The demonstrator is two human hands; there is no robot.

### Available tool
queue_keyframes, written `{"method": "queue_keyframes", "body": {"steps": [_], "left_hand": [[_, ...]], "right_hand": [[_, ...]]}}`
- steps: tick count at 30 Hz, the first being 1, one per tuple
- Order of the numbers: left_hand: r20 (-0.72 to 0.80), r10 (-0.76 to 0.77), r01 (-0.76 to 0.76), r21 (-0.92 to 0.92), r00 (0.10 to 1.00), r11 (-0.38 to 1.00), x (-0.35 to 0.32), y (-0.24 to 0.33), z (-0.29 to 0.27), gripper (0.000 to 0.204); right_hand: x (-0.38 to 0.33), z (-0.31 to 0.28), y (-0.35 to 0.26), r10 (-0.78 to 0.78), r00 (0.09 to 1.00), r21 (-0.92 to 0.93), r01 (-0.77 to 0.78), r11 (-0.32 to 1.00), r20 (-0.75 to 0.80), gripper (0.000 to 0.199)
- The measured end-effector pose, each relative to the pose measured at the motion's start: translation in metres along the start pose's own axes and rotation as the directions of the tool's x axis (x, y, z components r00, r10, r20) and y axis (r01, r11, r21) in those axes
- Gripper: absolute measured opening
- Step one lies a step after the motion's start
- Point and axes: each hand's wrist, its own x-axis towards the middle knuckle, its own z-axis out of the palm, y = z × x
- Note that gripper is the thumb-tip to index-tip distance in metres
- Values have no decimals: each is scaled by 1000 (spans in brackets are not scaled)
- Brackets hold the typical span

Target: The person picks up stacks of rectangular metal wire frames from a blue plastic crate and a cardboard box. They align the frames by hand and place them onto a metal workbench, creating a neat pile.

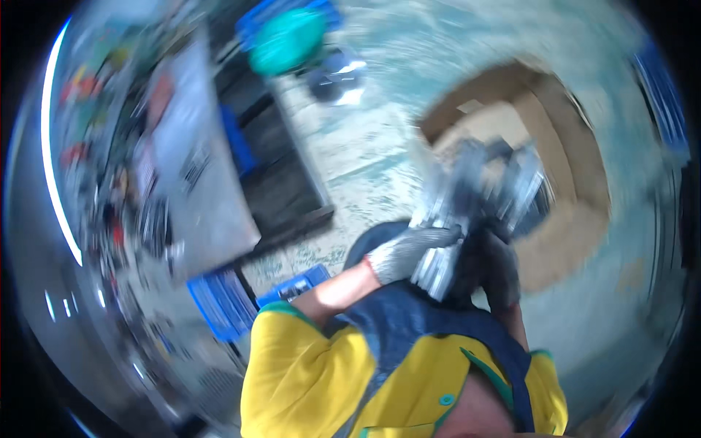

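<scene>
Both my hands wear grey work gloves, and the picture is smeared by motion. My left hand (412,252) is closed around a bundle of long shiny metal pieces (437,271), whose exact kind I cannot make out. On the other side of the bundle is my right hand (501,269), in shadow, its fingers curled against the metal. The silvery pieces stick out beyond my hands over the near part of an open cardboard box (573,226). Inside the box lies a pale brown sheet of cardboard (493,124), partly hidden by the metal.
To the left stands a workbench with a grey metal top (193,153) and a dark lower surface (281,164). Blue crates (221,305) sit at its near end. A green basin (288,42) stands farther off, by a round shiny object (337,77). More blue crates (661,95) are at the far right.
</scene>
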Motion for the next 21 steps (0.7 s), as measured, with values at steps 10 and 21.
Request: {"method": "queue_keyframes", "body": {"steps": [10, 21], "left_hand": [[34, 778, -703, 455, 627, 547, -134, -133, -149, 22], [-364, 739, -813, -391, 567, 431, -320, -166, -234, 42]], "right_hand": [[-29, 150, 116, 213, 933, -336, -109, 935, 289, 23], [-56, 343, 236, 446, 621, -558, -16, 829, 645, 29]]}}
